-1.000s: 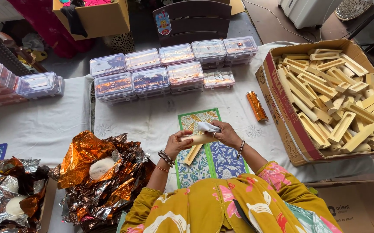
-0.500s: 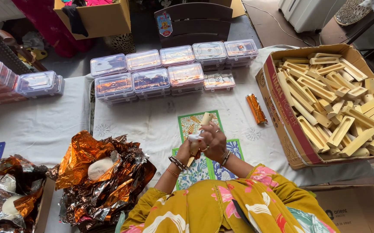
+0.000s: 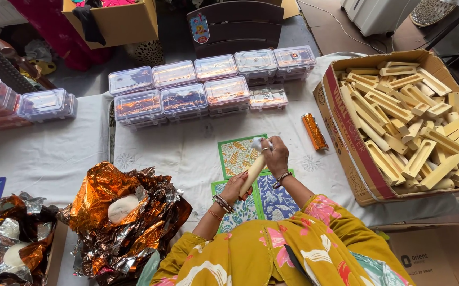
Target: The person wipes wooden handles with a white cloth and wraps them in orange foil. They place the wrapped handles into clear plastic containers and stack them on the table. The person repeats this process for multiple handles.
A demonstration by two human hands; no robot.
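My left hand (image 3: 236, 186) grips the lower end of a pale wooden stick-shaped piece (image 3: 254, 168) that points up and away from me. My right hand (image 3: 275, 155) closes over its upper end with a small white cloth (image 3: 257, 143) pressed against it. Both hands hover above three patterned square tiles (image 3: 237, 157) in green and blue lying on the white tablecloth (image 3: 187, 153).
A large cardboard box (image 3: 346, 143) full of similar wooden pieces (image 3: 415, 132) stands at the right. Several clear lidded containers (image 3: 208, 85) line the far side. A roll of copper foil (image 3: 314, 131) lies near the box. Crumpled copper foil (image 3: 123, 217) with a white lump (image 3: 122, 207) sits at the left.
The wooden piece has swung from lying low between my hands to pointing upward. My right hand with the cloth has moved up to its top end.
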